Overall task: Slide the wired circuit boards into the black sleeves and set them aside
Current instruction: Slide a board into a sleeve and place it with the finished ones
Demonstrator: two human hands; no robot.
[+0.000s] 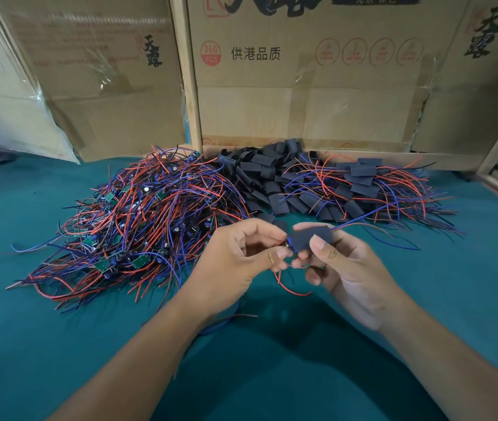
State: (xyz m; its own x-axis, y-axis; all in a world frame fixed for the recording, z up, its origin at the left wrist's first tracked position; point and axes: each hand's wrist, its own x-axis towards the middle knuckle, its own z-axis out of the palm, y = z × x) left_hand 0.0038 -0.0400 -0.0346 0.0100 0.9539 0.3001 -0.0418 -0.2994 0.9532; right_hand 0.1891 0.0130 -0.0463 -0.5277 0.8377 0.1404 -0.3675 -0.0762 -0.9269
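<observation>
Forearms: both reach in from the bottom edge over the green cloth (44,344) and meet in the middle of the view.
Left hand (235,262): raised above the cloth, back toward the camera, thumb and fingertips pinched on the end of a circuit board (288,247), of which only a sliver shows between the two hands.
Right hand (345,268): palm turned inward, thumb on the near face of a black sleeve (311,237) and fingers curled behind it, gripping it.
Board and sleeve: the sleeve's open end meets the board at the left fingertips; how far the board is in cannot be told.
Wires: a red wire (290,289) loops down below the hands; a blue wire (372,214) leaves the sleeve's far end to the right.
Left pile (138,226): bare boards tangled in red and blue wires, on the cloth beyond the left hand.
Middle heap (260,174): empty black sleeves, directly behind the hands.
Right pile (372,183): sleeved boards with wires fanned outward, beside the heap.
Backdrop: cardboard boxes (302,86) stand along the far edge.
</observation>
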